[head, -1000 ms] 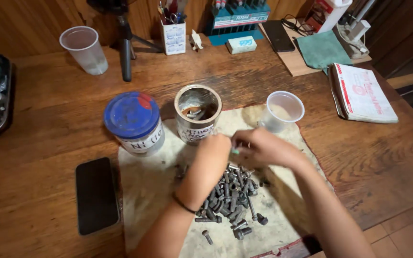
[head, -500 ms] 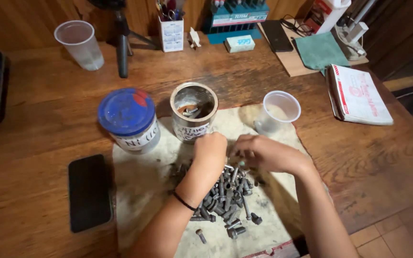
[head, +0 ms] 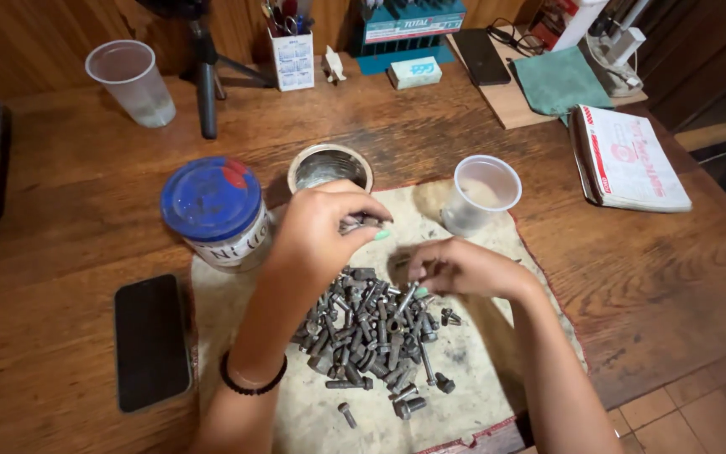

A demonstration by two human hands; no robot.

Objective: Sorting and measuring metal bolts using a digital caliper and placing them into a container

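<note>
Head view: dull grey bolts (head: 371, 332) heaped (some scattered) on stained cloth (head: 472, 370).

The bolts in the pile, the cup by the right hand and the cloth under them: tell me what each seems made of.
Bolts: dark grey metal, probably steel, dull with faint glints on the shanks and heads; no bright plating shows.
Cup: thin clear plastic, since the cloth shows through its wall.
Cloth: woven fabric, off-white and stained, with a frayed reddish edge; the fibre cannot be told.

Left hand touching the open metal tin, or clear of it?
Cannot tell. In the head view the left hand, pinching a dark bolt, overlaps the open round metal tin's near rim, hiding any contact or gap.
</note>
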